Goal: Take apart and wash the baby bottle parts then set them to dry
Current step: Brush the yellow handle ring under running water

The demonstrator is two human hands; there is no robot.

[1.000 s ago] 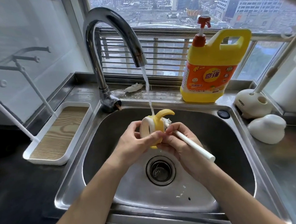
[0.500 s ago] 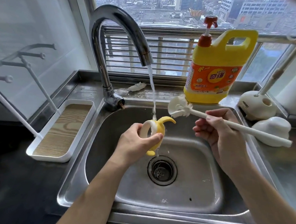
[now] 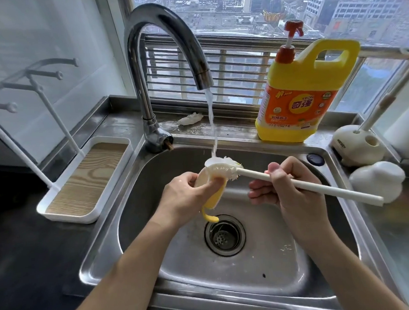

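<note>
over the middle of the sink [image 3: 263, 258], under the curved faucet [image 3: 163, 22], water runs down. on the sink's back right rim stands a yellow detergent jug [image 3: 300, 97]; along its left edge sits a white drying tray [image 3: 86, 180]. the right hand [image 3: 293, 193] curls round the handle of the white brush [image 3: 319, 186], whose bristle head is in the stream. the left hand [image 3: 184, 198] grips the yellow handled bottle collar [image 3: 215, 197], which touches the bristles above the drain.
</note>
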